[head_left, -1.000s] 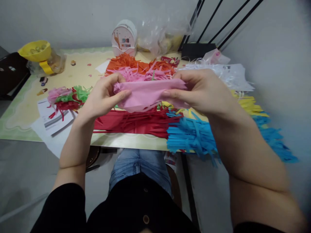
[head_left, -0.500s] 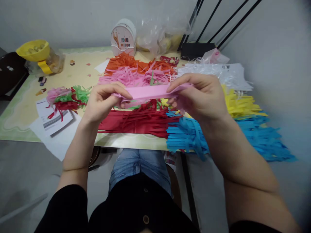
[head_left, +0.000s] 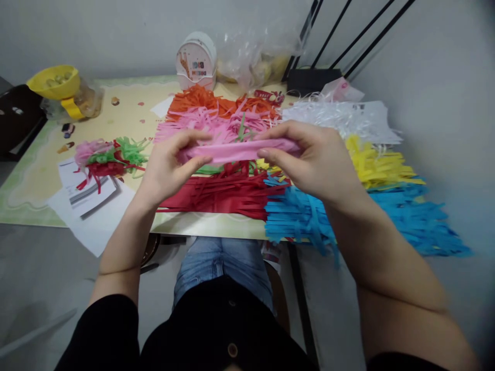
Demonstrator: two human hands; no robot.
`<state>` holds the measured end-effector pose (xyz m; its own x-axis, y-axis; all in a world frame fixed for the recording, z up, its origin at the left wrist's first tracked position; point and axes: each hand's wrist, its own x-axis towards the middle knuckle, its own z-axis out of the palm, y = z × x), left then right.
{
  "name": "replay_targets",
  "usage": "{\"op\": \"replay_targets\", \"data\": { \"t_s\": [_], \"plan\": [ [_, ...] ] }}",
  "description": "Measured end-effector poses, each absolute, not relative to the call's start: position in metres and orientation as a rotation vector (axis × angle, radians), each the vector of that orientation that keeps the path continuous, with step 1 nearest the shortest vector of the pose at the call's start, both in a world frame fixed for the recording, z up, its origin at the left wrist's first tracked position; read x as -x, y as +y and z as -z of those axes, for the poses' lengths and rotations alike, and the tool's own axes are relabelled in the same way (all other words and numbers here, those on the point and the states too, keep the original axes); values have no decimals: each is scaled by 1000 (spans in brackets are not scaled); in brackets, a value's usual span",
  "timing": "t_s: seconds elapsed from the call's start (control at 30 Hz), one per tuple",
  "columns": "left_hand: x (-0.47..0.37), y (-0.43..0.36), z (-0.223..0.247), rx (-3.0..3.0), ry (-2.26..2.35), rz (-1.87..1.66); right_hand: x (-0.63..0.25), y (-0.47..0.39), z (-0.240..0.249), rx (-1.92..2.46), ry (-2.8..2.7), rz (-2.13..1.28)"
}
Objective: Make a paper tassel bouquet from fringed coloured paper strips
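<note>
- Left hand [head_left: 164,161]: loose pressure could let the strip slip or unfold; its thumb sits below curled fingers, nearly closed on the left end.
- Pink strip [head_left: 232,152]: uneven pulling might tear or skew it; it spans both hands, raised above the desk [head_left: 31,198].
- Right hand [head_left: 320,159]: a shifting thumb could crease the strip; thumb and fingers pinch its right end, wrist angled inward.

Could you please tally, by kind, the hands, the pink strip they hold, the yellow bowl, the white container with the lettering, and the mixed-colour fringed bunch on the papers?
Left hand and right hand: 2
Pink strip: 1
Yellow bowl: 1
White container: 1
Mixed-colour fringed bunch: 1
Total: 6
</note>
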<state>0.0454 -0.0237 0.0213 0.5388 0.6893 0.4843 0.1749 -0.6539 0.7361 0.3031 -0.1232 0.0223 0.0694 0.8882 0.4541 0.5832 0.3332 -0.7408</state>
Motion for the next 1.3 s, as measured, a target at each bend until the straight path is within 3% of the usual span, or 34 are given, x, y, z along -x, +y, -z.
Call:
{"op": "replay_targets", "data": {
  "t_s": [0.17, 0.57, 1.03, 1.3],
  "plan": [
    [-44, -26, -22, -2029, 659, -970, -302, -123, -20, 1368, -1577, -396],
    [-45, -27, -17, -1610, 536, -1006, -295, -120, -11, 990, -1309, -790],
    [-44, -31, -17, -2124, 736, -1106, -293, -125, -19, 1373, -1553, -352],
    [-45, -36, -14, -1793, 641, -1005, -289, -124, -14, 1237, -1408, -575]
  ]
}}
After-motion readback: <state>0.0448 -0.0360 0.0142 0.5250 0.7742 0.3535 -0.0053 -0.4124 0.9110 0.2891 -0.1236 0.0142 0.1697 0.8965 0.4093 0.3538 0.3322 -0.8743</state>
